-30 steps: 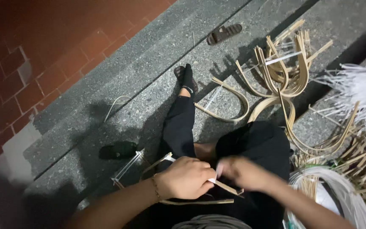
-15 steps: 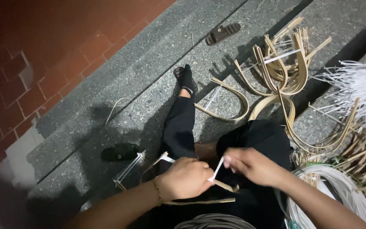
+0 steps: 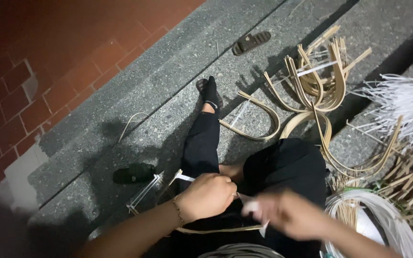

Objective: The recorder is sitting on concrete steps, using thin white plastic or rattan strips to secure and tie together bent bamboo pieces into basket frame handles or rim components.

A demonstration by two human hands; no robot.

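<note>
Head camera, looking down: a person seated on a grey stone pavement (image 3: 120, 124) works a pale cane strip (image 3: 216, 230) over the lap, kept close where both hands reach. Left hand (image 3: 210, 195) has its fingers clamped on the strip and a thin white band (image 3: 183, 177). Right hand (image 3: 283, 214) is blurred; whether its fingers grip cannot be told. Bent cane hoops (image 3: 311, 81) lie fanned just ahead, a white coil (image 3: 383, 215) beside the right knee.
</note>
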